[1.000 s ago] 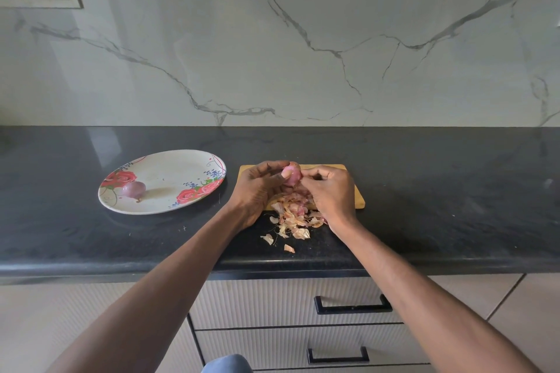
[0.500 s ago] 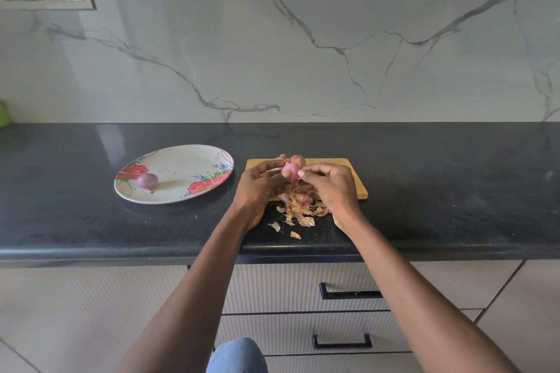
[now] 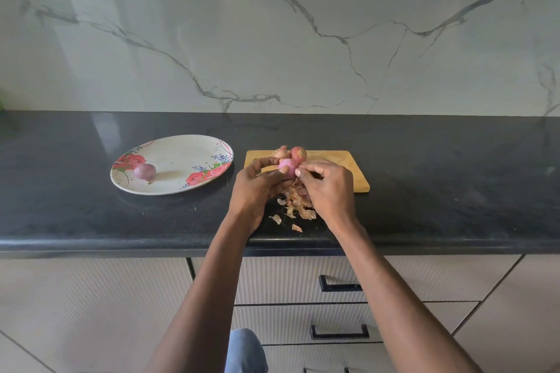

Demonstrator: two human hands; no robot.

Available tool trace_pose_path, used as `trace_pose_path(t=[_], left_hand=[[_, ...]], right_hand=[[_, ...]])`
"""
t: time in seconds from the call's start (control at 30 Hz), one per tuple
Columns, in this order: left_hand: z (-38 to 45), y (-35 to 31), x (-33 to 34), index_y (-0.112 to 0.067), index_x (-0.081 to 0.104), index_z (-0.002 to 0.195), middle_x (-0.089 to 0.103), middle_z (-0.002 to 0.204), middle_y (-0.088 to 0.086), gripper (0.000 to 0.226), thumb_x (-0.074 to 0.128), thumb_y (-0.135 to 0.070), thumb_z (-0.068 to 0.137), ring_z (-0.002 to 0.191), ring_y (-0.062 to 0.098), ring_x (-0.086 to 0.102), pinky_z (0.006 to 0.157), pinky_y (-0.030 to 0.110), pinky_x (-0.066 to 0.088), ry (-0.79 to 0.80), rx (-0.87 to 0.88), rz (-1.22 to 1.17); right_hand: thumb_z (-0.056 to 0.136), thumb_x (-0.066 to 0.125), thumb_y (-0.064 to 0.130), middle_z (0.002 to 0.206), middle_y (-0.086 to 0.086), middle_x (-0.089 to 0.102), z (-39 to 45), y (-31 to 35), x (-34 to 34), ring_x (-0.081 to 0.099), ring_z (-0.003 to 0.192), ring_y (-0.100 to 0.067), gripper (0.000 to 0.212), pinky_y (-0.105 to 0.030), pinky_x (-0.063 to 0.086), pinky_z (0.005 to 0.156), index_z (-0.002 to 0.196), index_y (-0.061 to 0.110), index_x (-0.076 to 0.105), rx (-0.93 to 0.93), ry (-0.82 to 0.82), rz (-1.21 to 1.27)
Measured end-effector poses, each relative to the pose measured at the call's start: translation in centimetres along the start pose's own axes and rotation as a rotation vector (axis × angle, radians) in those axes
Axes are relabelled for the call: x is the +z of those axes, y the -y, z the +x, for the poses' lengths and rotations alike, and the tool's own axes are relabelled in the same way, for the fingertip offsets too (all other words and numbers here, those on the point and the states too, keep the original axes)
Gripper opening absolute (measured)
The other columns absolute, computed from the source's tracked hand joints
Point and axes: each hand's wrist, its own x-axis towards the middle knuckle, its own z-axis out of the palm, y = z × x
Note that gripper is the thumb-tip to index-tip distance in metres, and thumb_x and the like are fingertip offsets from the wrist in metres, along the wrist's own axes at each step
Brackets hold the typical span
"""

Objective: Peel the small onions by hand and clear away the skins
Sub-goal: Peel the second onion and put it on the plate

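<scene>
A person stands at a dark bench, both arms reaching forward. The left hand [image 3: 257, 182] curls around a small pink onion [image 3: 288, 167], thumb and fingers holding it steady just above a wooden board [image 3: 348, 166]. The right hand [image 3: 327, 188] meets it from the other side, fingertips [image 3: 298, 172] pinching at the onion's surface, apparently to pull skin away; whether a strip is actually caught there is too small to tell. Holding the onion over the board's near edge likely lets the skins drop in one place: a loose pile of skins [image 3: 298, 206] lies under the hands, spilling off the board onto the bench. Two unpeeled onions [image 3: 298, 154] sit on the board just behind the hands, within easy reach. To the left, a flowered plate [image 3: 181, 154] holds one peeled onion [image 3: 145, 172], seemingly kept apart from the waste.
</scene>
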Motion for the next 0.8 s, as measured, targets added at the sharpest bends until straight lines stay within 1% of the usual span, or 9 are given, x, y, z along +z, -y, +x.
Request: trace_pose_path(t=[0.13, 0.23, 0.3, 0.37, 0.47, 0.6, 0.7, 0.77, 0.8], left_hand=[[0.0, 0.1, -0.1, 0.001, 0.061, 0.108, 0.076, 0.088, 0.016, 0.022, 0.069, 0.005, 0.088, 0.078, 0.025, 0.074, 0.082, 0.034, 0.062, -0.012, -0.002, 0.006], [0.0, 0.2, -0.1, 0.003, 0.06, 0.111, 0.076, 0.088, 0.016, 0.027, 0.071, 0.003, 0.087, 0.077, 0.024, 0.074, 0.077, 0.032, 0.063, -0.015, 0.02, 0.055], [0.0, 0.3, 0.0, 0.003, 0.061, 0.113, 0.076, 0.091, 0.016, 0.03, 0.073, 0.0, 0.087, 0.08, 0.026, 0.074, 0.078, 0.033, 0.063, -0.015, 0.033, 0.078], [0.1, 0.3, 0.0, 0.002, 0.062, 0.114, 0.076, 0.095, 0.017, 0.031, 0.075, -0.003, 0.086, 0.087, 0.029, 0.074, 0.084, 0.038, 0.062, -0.019, 0.038, 0.091], [0.1, 0.5, -0.1, -0.001, 0.063, 0.115, 0.076, 0.1, 0.019, 0.033, 0.077, -0.008, 0.086, 0.094, 0.035, 0.073, 0.09, 0.045, 0.059, -0.019, 0.042, 0.13], [0.0, 0.5, 0.0, 0.0, 0.062, 0.113, 0.076, 0.094, 0.017, 0.028, 0.074, -0.006, 0.088, 0.086, 0.032, 0.072, 0.09, 0.046, 0.059, -0.005, 0.04, 0.13], [0.0, 0.3, -0.1, 0.0, 0.062, 0.112, 0.074, 0.089, 0.017, 0.021, 0.069, -0.003, 0.092, 0.081, 0.031, 0.069, 0.091, 0.047, 0.057, -0.015, 0.026, 0.11], [0.0, 0.2, -0.1, 0.002, 0.063, 0.116, 0.074, 0.088, 0.015, 0.022, 0.065, -0.002, 0.094, 0.077, 0.027, 0.068, 0.083, 0.039, 0.059, -0.017, 0.011, 0.099], [-0.1, 0.0, 0.0, 0.003, 0.062, 0.119, 0.074, 0.088, 0.014, 0.025, 0.064, -0.003, 0.095, 0.076, 0.024, 0.068, 0.078, 0.035, 0.06, -0.013, 0.005, 0.098]], right_hand=[[0.085, 0.078, 0.011, 0.086, 0.001, 0.074, 0.1, -0.5, 0.3, 0.069, 0.078, -0.011, 0.006, -0.03, 0.059, 0.068, 0.089, 0.008, 0.081, 0.013, 0.019, -0.004], [0.084, 0.078, 0.013, 0.078, 0.002, 0.073, 0.0, -0.5, 0.6, 0.066, 0.071, -0.011, 0.005, -0.036, 0.056, 0.064, 0.081, 0.009, 0.079, 0.022, 0.027, -0.068], [0.084, 0.078, 0.014, 0.074, 0.001, 0.071, -0.1, -0.4, 0.8, 0.064, 0.067, -0.013, 0.01, -0.039, 0.055, 0.062, 0.076, 0.009, 0.076, 0.039, 0.039, -0.081], [0.083, 0.077, 0.015, 0.072, 0.0, 0.068, -0.1, -0.4, 0.9, 0.062, 0.066, -0.015, 0.015, -0.039, 0.053, 0.061, 0.071, 0.009, 0.071, 0.045, 0.047, -0.093], [0.085, 0.074, 0.019, 0.073, -0.001, 0.065, -0.1, -0.4, 1.1, 0.058, 0.065, -0.017, 0.022, -0.033, 0.047, 0.059, 0.068, 0.013, 0.061, 0.037, 0.059, -0.15], [0.089, 0.072, 0.021, 0.076, -0.001, 0.063, -0.1, -0.2, 1.1, 0.053, 0.066, -0.015, 0.024, -0.025, 0.036, 0.061, 0.071, 0.013, 0.056, 0.046, 0.058, -0.173], [0.088, 0.071, 0.014, 0.076, -0.002, 0.064, 0.0, -0.5, 0.6, 0.055, 0.069, -0.018, 0.019, -0.03, 0.043, 0.063, 0.073, 0.009, 0.059, 0.115, 0.026, -0.125], [0.086, 0.072, 0.007, 0.079, -0.003, 0.066, 0.1, -0.4, 0.2, 0.06, 0.073, -0.018, 0.011, -0.031, 0.049, 0.066, 0.079, 0.007, 0.063, 0.138, 0.004, -0.09], [0.085, 0.072, 0.003, 0.083, -0.002, 0.068, 0.1, -0.3, -0.1, 0.062, 0.076, -0.016, 0.006, -0.027, 0.051, 0.068, 0.085, 0.008, 0.067, 0.134, -0.01, -0.064]])
